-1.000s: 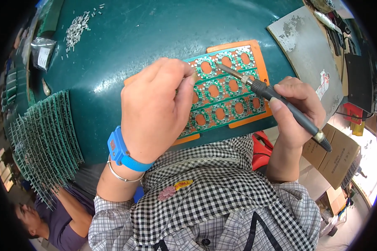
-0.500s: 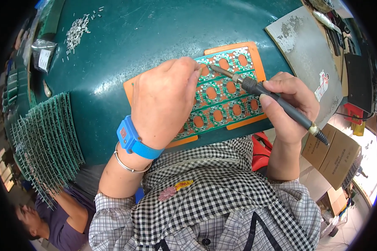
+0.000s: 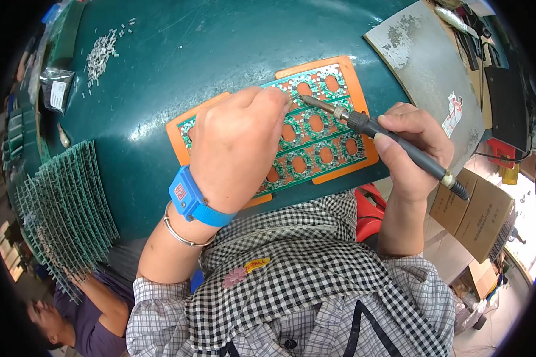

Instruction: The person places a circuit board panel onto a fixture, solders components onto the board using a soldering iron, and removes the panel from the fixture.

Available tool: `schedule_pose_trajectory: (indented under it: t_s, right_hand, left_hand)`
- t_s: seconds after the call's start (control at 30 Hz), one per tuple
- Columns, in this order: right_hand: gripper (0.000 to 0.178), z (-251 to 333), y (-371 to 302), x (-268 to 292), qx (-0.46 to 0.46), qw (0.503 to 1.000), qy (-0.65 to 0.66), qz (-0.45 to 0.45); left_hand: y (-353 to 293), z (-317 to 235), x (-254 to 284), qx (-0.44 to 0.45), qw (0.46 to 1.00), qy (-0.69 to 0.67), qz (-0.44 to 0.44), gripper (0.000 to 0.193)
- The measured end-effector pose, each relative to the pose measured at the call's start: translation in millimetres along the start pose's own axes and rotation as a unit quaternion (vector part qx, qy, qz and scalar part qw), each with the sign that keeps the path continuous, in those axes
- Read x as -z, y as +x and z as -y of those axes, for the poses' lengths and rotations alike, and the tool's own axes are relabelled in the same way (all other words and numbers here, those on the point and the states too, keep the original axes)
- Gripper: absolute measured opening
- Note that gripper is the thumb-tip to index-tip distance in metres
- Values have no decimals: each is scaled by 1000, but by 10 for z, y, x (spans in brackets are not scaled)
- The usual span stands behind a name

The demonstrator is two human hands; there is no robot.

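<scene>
My left hand (image 3: 237,128) is over the left part of a green circuit board panel (image 3: 308,144) with rows of ring-shaped boards. Its thumb and fingers are pinched together near the far row; whatever they hold is too small or hidden to make out. In my right hand (image 3: 414,152) is a soldering iron (image 3: 366,124), held like a pen, its tip close to the left fingertips over a far-row ring. Whether the tip touches the board cannot be told. An orange carrier tray (image 3: 358,89) lies under the panel, partly hidden by my left hand.
Small pale pieces (image 3: 101,56) are heaped at the far left, near a labelled plastic bag (image 3: 56,89). A stack of green panels (image 3: 71,208) stands at the left, with another person (image 3: 95,315) beside it. A grey plate (image 3: 435,65) and cardboard box (image 3: 476,214) are at the right.
The whole scene has shifted slightly left in the view. Relative to the panel, my left fingertips and the iron's tip have moved a little to the right along the far row.
</scene>
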State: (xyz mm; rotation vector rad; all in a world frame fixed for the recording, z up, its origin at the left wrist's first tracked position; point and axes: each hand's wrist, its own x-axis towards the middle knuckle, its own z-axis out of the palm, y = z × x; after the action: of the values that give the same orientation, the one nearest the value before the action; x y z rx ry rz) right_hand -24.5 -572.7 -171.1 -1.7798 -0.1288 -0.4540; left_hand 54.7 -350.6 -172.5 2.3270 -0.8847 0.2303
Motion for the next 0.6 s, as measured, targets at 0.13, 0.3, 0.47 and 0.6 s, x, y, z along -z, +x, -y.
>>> schedule_pose_trajectory:
  t_s: [0.13, 0.3, 0.47, 0.6]
  right_hand:
    - [16, 25, 19, -17, 18, 1000, -4, 14]
    - [17, 42, -30, -18, 32, 999, -26, -4]
    - [18, 69, -26, 116, -11, 997, 22, -67]
    - [16, 18, 31, 123, 0, 999, -4, -36]
  left_hand:
    - [16, -1, 20, -17, 999, 19, 27, 7]
    - [-1, -58, 53, -20, 999, -38, 2, 7]
    - [109, -101, 150, 15, 999, -43, -19, 6]
    - [138, -80, 38, 30, 998, -53, 9, 5]
